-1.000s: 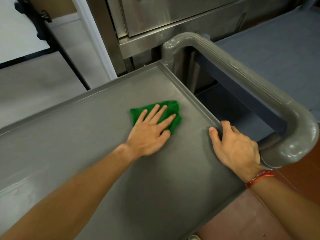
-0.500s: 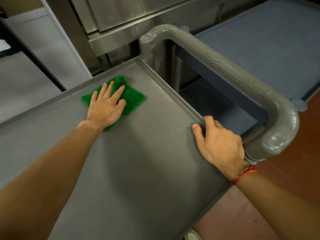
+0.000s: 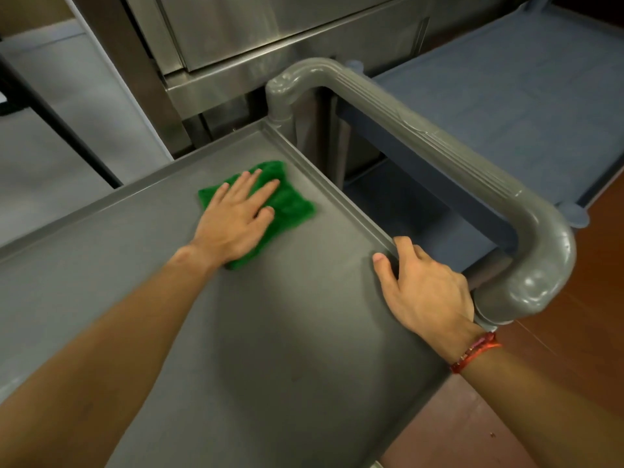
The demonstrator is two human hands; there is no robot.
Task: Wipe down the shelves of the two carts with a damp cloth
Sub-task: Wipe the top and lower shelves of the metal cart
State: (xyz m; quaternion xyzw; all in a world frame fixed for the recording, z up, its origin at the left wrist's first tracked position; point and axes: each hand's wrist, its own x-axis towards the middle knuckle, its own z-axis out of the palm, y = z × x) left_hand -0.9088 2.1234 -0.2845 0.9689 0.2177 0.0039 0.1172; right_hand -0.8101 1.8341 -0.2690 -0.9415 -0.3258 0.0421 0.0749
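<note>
A green cloth (image 3: 290, 204) lies flat on the top shelf of the grey cart (image 3: 297, 332), near its far right corner. My left hand (image 3: 236, 221) presses down on the cloth with fingers spread, covering its left half. My right hand (image 3: 425, 288) grips the raised right rim of the same shelf, thumb on the shelf side, fingers curled over the edge and hidden. A thick grey handle (image 3: 439, 157) arches over that end of the cart. A second cart, blue-grey (image 3: 526, 96), stands just beyond the handle, with a lower shelf (image 3: 398, 204) visible under it.
A stainless steel cabinet (image 3: 256, 38) stands behind the grey cart's far corner. A pale wall and a dark diagonal bar (image 3: 57, 119) are at the left. Red-brown floor (image 3: 574, 332) shows at the right.
My left hand slid the cloth left along the far edge, then back right toward the far right corner. My right hand stayed on the rim.
</note>
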